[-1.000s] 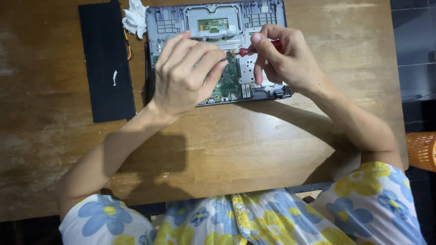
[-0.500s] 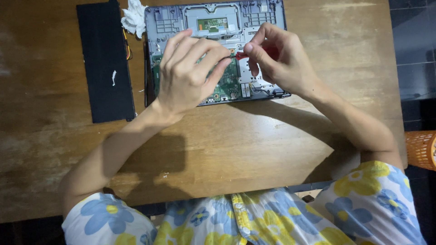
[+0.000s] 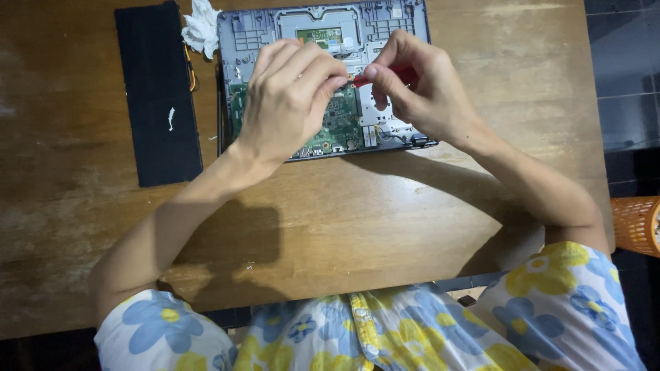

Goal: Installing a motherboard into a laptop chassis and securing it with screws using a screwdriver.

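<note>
Since the earlier frame our hands have drawn closer over the opened laptop [image 3: 323, 75]. At nine o'clock lies a black panel [image 3: 157, 96], a white tissue [image 3: 201, 27] beside it. Our left hand [image 3: 289, 103] curls loosely, fingertips meeting the red screwdriver [image 3: 385, 74] pinched in our right hand's [image 3: 419, 93] grip at twelve o'clock. A slipped tip could gouge the green board [image 3: 340, 124].

The open laptop [image 3: 323, 75] lies on the table [image 3: 385, 220]. The flat slab [image 3: 158, 96] lies left of it, the crumpled tissue [image 3: 201, 27] between them.
</note>
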